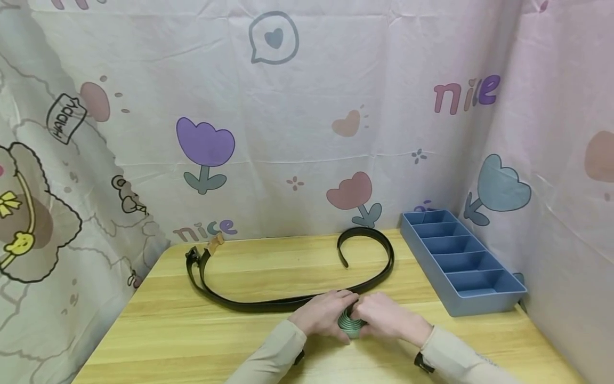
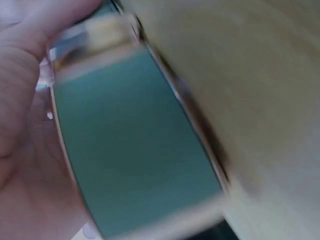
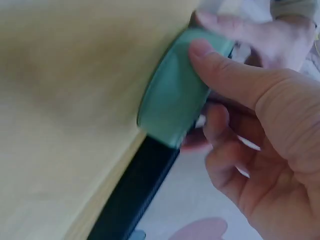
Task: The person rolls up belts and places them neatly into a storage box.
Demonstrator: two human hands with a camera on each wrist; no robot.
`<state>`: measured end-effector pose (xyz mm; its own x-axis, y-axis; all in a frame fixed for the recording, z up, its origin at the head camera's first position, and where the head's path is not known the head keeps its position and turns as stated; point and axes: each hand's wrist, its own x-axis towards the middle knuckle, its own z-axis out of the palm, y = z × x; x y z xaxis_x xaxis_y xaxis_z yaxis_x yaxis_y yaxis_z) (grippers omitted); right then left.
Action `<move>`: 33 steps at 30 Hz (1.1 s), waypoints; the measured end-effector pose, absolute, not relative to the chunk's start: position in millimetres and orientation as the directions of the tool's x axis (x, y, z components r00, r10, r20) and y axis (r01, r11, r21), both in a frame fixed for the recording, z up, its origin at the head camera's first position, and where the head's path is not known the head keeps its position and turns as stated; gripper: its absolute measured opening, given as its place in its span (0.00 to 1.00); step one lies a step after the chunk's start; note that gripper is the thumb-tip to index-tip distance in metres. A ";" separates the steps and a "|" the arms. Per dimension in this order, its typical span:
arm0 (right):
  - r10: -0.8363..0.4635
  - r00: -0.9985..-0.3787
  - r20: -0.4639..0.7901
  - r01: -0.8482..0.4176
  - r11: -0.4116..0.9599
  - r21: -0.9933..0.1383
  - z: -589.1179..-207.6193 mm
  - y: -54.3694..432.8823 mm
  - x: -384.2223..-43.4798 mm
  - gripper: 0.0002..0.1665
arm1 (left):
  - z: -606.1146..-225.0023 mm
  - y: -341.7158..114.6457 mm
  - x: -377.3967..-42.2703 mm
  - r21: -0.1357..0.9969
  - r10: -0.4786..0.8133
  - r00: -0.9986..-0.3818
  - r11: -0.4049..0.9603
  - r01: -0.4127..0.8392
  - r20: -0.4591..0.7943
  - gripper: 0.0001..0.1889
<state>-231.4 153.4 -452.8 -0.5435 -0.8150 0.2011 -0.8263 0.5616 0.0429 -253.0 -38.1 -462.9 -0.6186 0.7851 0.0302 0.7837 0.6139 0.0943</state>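
Note:
A green belt (image 1: pixel 350 326) is rolled into a coil on the table, standing on its edge between both hands. My left hand (image 1: pixel 322 313) grips the coil from the left. In the left wrist view the belt's gold-framed buckle (image 2: pixel 97 37) faces the camera, slightly blurred. My right hand (image 1: pixel 387 317) holds the coil's other side; its thumb (image 3: pixel 215 62) presses the outer green layer while the other fingers curl behind. Just beyond the hands, black belts (image 1: pixel 249 306) lie in a long curve. One end bears a dark buckle (image 1: pixel 193 255) and a gold-brown one (image 1: pixel 215 243); the other curls round.
At the right stands a blue-grey box (image 1: pixel 462 304) with several compartments in a row. The wooden table (image 1: pixel 192 341) reaches back to a patterned curtain (image 1: pixel 288 133), which also hangs along both sides.

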 end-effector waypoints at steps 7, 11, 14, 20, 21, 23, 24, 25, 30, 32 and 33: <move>-0.803 -0.578 0.145 -0.812 0.583 -0.004 -450.2 156.3 -232.5 0.15 | -461.5 -37.2 -255.9 0.132 0.799 -0.601 0.593 0.794 0.030 0.44; -0.785 -0.602 0.145 -0.794 0.608 -0.005 -452.2 154.7 -229.7 0.17 | -463.1 -38.0 -256.2 0.130 0.793 -0.607 0.597 0.791 0.050 0.45; -0.791 -0.595 0.143 -0.801 0.598 -0.024 -452.2 155.7 -228.9 0.17 | -464.4 -40.5 -256.9 0.147 0.802 -0.593 0.579 0.802 0.074 0.49; -0.818 -0.563 0.120 -0.826 0.563 -0.030 -450.9 159.7 -230.4 0.13 | -461.7 -47.2 -259.0 0.207 0.831 -0.553 0.533 0.820 0.051 0.54; -0.821 -0.560 0.115 -0.828 0.560 -0.035 -450.6 161.0 -230.8 0.13 | -460.8 -48.2 -259.8 0.219 0.836 -0.547 0.527 0.821 0.041 0.53; -0.826 -0.552 0.114 -0.834 0.551 -0.040 -450.8 163.6 -232.1 0.13 | -459.4 -49.9 -261.8 0.250 0.843 -0.537 0.514 0.821 0.029 0.50; -0.830 -0.546 0.116 -0.837 0.545 -0.043 -450.6 164.9 -232.7 0.13 | -459.3 -50.7 -262.7 0.261 0.846 -0.533 0.509 0.820 0.027 0.48; -0.834 -0.539 0.117 -0.842 0.537 -0.049 -450.5 166.2 -233.5 0.13 | -459.1 -51.4 -263.6 0.270 0.848 -0.529 0.504 0.821 0.025 0.47; -0.860 -0.497 0.116 -0.868 0.492 -0.071 -449.5 170.3 -236.7 0.13 | -459.0 -54.9 -265.6 0.306 0.852 -0.523 0.498 0.811 0.000 0.49; -0.872 -0.478 0.107 -0.878 0.472 -0.073 -449.0 172.0 -237.5 0.14 | -457.9 -56.5 -265.7 0.313 0.851 -0.525 0.502 0.806 -0.011 0.48; -0.876 -0.471 0.102 -0.882 0.466 -0.069 -448.7 173.1 -237.6 0.16 | -457.6 -57.4 -265.9 0.315 0.848 -0.531 0.508 0.802 -0.016 0.48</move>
<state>-237.6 173.1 -448.7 -0.4706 -0.8764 0.1022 -0.8822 0.4658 -0.0685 -265.9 -57.4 -457.6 -0.5305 0.8475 -0.0156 0.8017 0.5077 0.3154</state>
